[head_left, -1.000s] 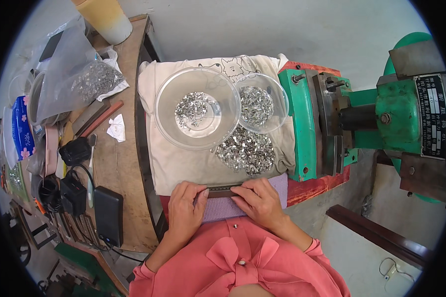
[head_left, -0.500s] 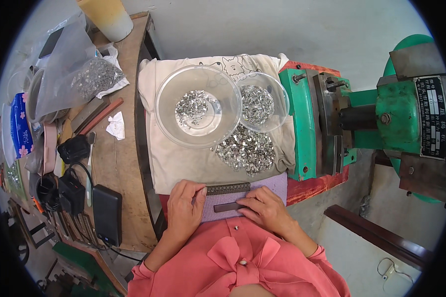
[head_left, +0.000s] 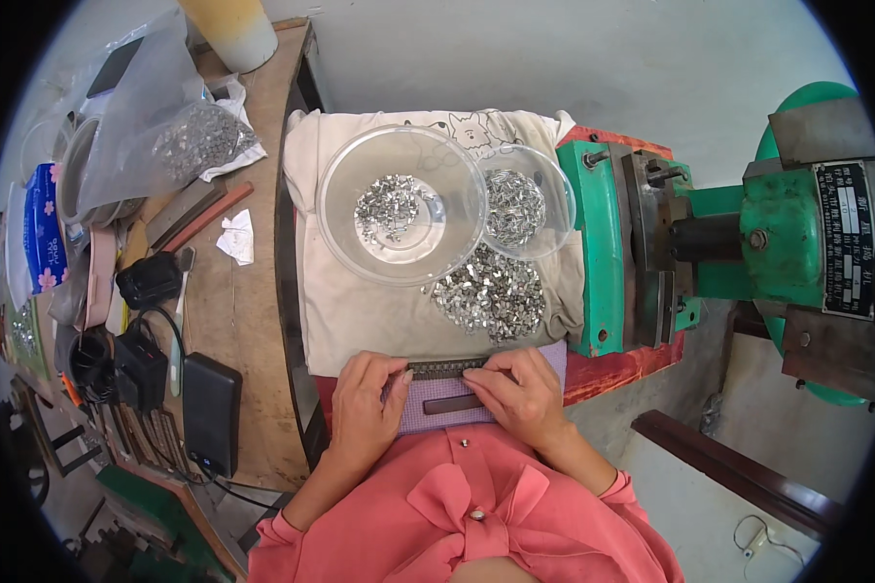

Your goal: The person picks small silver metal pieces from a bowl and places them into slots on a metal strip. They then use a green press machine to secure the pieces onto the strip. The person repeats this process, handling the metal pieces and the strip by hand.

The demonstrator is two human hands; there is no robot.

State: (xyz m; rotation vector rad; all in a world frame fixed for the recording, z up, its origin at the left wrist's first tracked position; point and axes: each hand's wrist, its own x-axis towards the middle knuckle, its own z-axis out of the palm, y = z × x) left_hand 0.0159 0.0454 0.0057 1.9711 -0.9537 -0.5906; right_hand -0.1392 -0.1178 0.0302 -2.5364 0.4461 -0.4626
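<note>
A dark metal strip (head_left: 439, 369) with a row of small slots lies across the edge of a purple mat (head_left: 554, 365) in front of me. My left hand (head_left: 367, 391) grips its left end between thumb and fingers. At the right end, my right hand (head_left: 522, 393) pinches the strip in the same way. Just below it, a flat dark bar (head_left: 450, 403) rests on the mat, its right end close to my right hand. Beyond the strip, small shiny metal pieces (head_left: 491, 296) are heaped on a beige cloth (head_left: 360, 325).
A large clear tub (head_left: 327, 219) and a smaller one (head_left: 566, 199) hold more metal pieces. The green press (head_left: 593, 253) stands at right. On the left, a wooden table (head_left: 253, 340) carries a black power bank (head_left: 211, 413), cables and a bag of metal pieces (head_left: 199, 141).
My right hand has let go of the flat bar, leaving it on the mat, and has moved up to the slotted strip's right end. My left hand stays at the left end.
</note>
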